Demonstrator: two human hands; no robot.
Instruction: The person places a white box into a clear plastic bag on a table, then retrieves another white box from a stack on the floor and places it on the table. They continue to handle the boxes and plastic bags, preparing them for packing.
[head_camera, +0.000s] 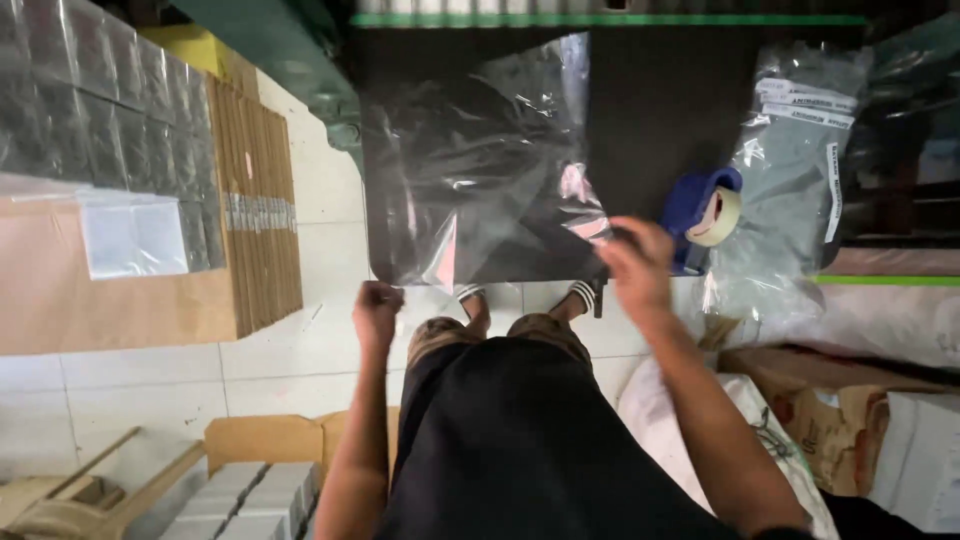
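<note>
Head view: your left hand (377, 308) and right hand (636, 262) pinch fingers on the clear plastic bag's (478, 165) near edge over the dark desk (660, 110), which looks light, floppy, slippery—hold the corners.

1. The left hand (377, 312) grips the clear plastic bag (470, 170) at the near edge of the black table (660, 110).
2. The right hand (636, 262) pinches the bag's other near corner, beside a blue tape dispenser (705, 212).
</note>
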